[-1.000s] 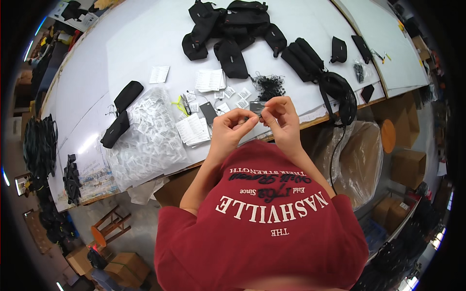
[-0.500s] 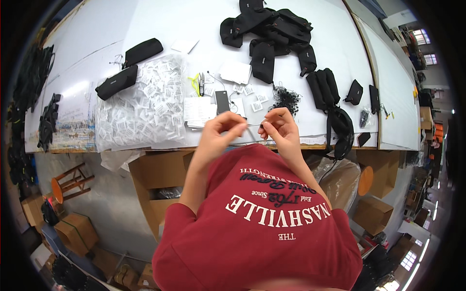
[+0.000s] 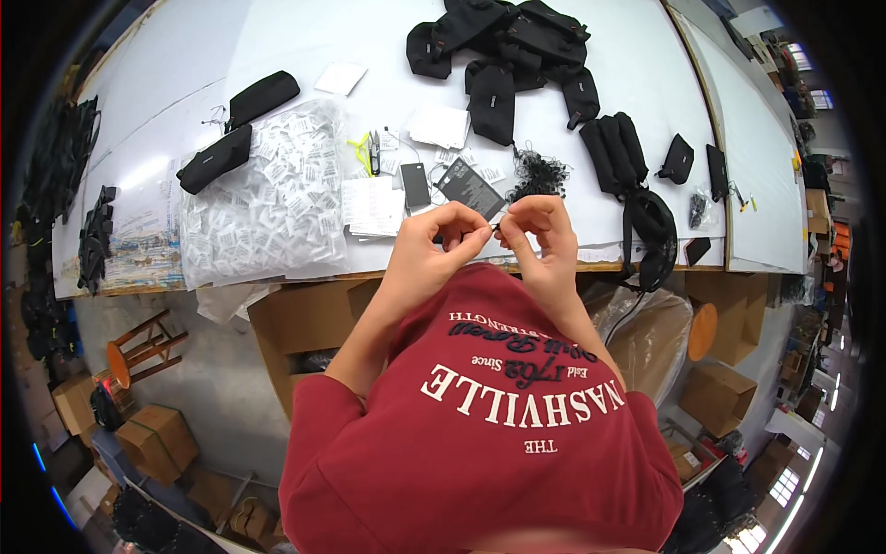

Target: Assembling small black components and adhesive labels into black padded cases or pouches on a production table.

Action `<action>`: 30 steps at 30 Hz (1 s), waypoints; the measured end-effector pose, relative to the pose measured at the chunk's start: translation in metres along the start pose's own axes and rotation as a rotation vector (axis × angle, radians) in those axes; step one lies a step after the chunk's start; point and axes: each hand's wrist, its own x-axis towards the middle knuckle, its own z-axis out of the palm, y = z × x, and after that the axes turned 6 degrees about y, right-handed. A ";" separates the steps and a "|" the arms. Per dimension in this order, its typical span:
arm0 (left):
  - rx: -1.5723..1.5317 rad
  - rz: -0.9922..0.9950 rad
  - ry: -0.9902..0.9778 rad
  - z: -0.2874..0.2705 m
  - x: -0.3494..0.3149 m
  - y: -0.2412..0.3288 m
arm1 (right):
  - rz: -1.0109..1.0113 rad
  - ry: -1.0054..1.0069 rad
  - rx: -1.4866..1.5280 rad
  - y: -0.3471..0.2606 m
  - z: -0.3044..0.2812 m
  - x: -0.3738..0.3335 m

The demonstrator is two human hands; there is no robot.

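My left hand (image 3: 434, 245) and my right hand (image 3: 540, 231) meet fingertip to fingertip just above the near edge of the white table (image 3: 185, 74). Between them they pinch a small dark piece with a thin black string (image 3: 496, 224); its shape is too small to make out. A dark card tag (image 3: 469, 187) lies tilted on the table just beyond my fingers. A tangle of black strings (image 3: 538, 172) sits to its right. My red shirt fills the lower part of the view.
A clear bag of small white packets (image 3: 268, 198) lies at the left, with two black pouches (image 3: 238, 129) beyond it. More black pouches (image 3: 503, 46) are heaped at the far middle. White paper stacks (image 3: 374, 205), small snips (image 3: 374, 152), cardboard boxes (image 3: 305, 323) and a stool (image 3: 138, 351) below.
The view shifted as my head moved, so the table sits differently in frame. Both hands stay together at the table edge, fingers working the small piece between them.
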 end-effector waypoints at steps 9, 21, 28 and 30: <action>0.060 0.064 -0.001 0.014 -0.004 0.005 | 0.114 -0.084 0.136 -0.002 -0.018 0.001; 0.002 -0.059 0.018 0.027 -0.013 0.009 | 0.147 -0.091 0.218 -0.006 -0.032 -0.010; 0.023 -0.018 0.015 0.030 -0.015 0.006 | 0.081 -0.163 0.114 -0.007 -0.035 -0.009; 0.061 0.004 0.026 0.032 -0.015 0.007 | 0.066 -0.153 0.116 -0.007 -0.033 -0.008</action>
